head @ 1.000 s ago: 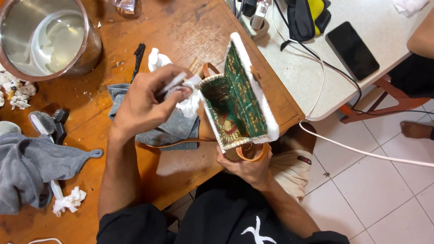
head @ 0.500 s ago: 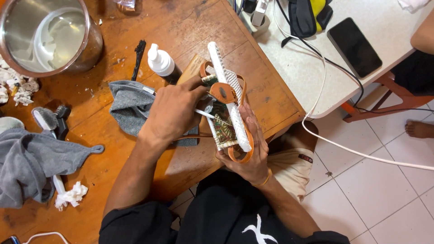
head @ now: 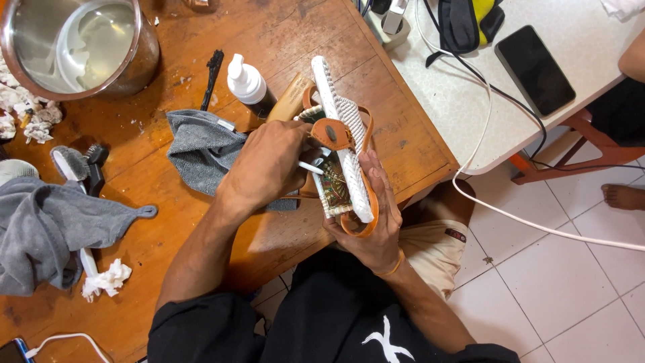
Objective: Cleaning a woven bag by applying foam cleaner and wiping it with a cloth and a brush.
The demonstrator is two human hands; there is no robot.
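I see my right hand (head: 366,218) cupping a white-soled sandal (head: 342,144) with brown straps on its edge, just over the near rim of the wooden tabletop (head: 282,40), its grip wrapped round the heel. My left hand (head: 272,161) pinches a small white brush (head: 310,167) against the patterned footbed. A grey cloth (head: 201,148) and white pump bottle (head: 247,82) lie just beyond

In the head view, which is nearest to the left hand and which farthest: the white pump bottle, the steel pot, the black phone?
From the left hand:
1. White pump bottle, just above the hand on the wooden table.
2. Round steel pot, far upper left corner.
3. Flat black phone, upper right on the white table.
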